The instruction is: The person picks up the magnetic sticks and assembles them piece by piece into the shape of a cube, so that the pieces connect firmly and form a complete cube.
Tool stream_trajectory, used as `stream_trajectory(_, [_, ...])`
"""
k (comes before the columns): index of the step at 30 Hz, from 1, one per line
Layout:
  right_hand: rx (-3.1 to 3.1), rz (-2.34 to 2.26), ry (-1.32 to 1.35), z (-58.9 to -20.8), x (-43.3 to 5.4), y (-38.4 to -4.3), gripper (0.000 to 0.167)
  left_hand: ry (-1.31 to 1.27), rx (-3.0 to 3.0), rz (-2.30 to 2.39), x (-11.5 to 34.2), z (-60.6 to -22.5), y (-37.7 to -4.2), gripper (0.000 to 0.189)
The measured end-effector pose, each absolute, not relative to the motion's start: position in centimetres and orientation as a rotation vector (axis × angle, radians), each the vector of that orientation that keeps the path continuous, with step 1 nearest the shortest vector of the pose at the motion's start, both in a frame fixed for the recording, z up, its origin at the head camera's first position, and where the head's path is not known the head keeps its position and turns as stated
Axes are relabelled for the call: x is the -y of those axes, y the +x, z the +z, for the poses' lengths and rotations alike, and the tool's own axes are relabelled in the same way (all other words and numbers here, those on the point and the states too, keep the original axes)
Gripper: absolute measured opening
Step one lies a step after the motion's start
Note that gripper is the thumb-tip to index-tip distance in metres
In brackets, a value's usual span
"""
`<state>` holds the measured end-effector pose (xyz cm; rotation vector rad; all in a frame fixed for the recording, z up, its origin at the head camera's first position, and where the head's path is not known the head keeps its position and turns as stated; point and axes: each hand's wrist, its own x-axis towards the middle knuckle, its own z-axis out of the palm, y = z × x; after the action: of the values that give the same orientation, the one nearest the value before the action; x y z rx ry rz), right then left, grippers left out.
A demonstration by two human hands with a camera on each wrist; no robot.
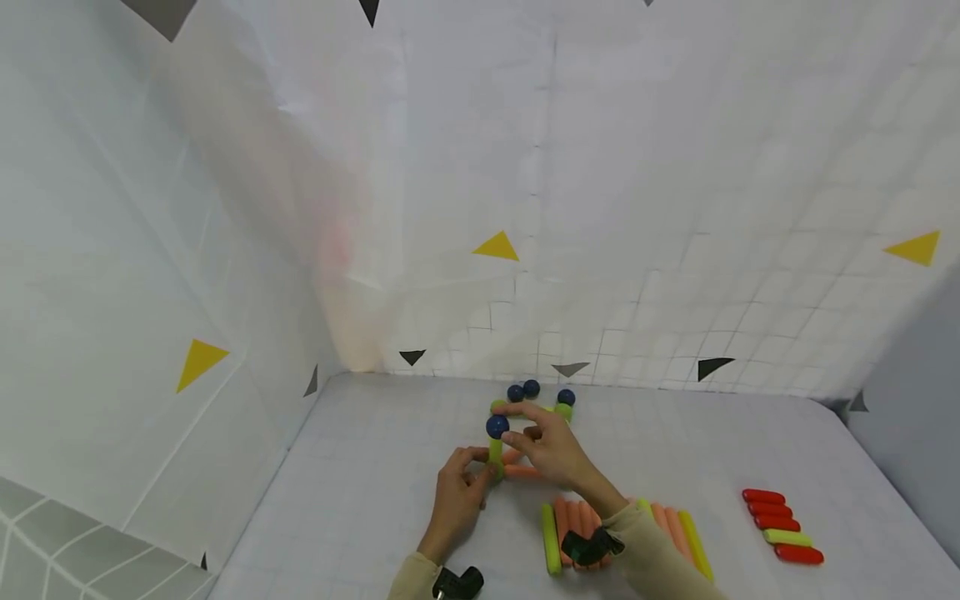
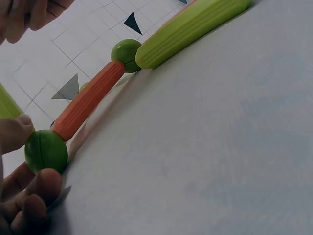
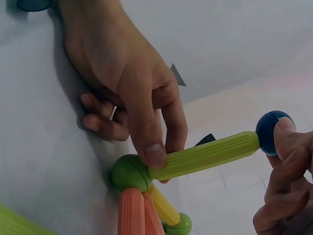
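A yellow-green toy building stick (image 3: 205, 155) stands upright on a green ball (image 3: 131, 173), with a blue ball (image 1: 497, 426) at its top end. My left hand (image 1: 457, 492) pinches the stick's lower end between thumb and finger, its other fingers curled beside the green ball. At the top, my right hand (image 1: 555, 450) pinches the blue ball. Orange sticks (image 3: 131, 210) and a yellow stick (image 3: 164, 203) run out from the same green ball. In the left wrist view, one orange stick (image 2: 90, 100) leads to another green ball (image 2: 126, 55).
Behind the hands, more blue balls (image 1: 566, 397) sit by green balls (image 1: 562, 412) of the frame. A row of orange and yellow-green sticks (image 1: 551, 537) lies in front, partly under the right forearm. Red sticks (image 1: 798, 554) and a yellow-green one lie at the right.
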<state>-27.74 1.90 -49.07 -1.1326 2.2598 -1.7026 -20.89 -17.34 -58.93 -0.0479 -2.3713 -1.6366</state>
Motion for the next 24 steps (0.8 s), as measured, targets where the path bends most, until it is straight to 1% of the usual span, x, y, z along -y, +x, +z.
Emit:
stream_trajectory(6, [-2.323,-1.647,-1.145,-49.0,-2.0,-27.6,0.04,-0.102,2.334,-1.617,17.3,-59.1,-20.9,0.023])
stream_trajectory(13, [-2.354,-1.601,-1.042,-48.9,-3.4,-27.2,0.053,-0.119,2.32,-1.641,17.2,-59.3,-20.8,0.023])
stream_trajectory(16, [-2.465,-1.54,-1.012,-49.2,-4.4,-26.8,0.05,-0.111,2.318,-1.642,17.1,-59.3,-20.8,0.023])
stream_trajectory(19, [-2.575,-1.416,-0.985,-50.0,-5.4,-26.1,0.043,-0.101,2.317,-1.627,17.1,-59.3,-20.8,0.022])
stream_trajectory(24, [-2.67,-1.113,-0.915,-51.7,-6.6,-24.3,0.038,-0.092,2.325,-1.503,16.9,-59.2,-20.6,0.023])
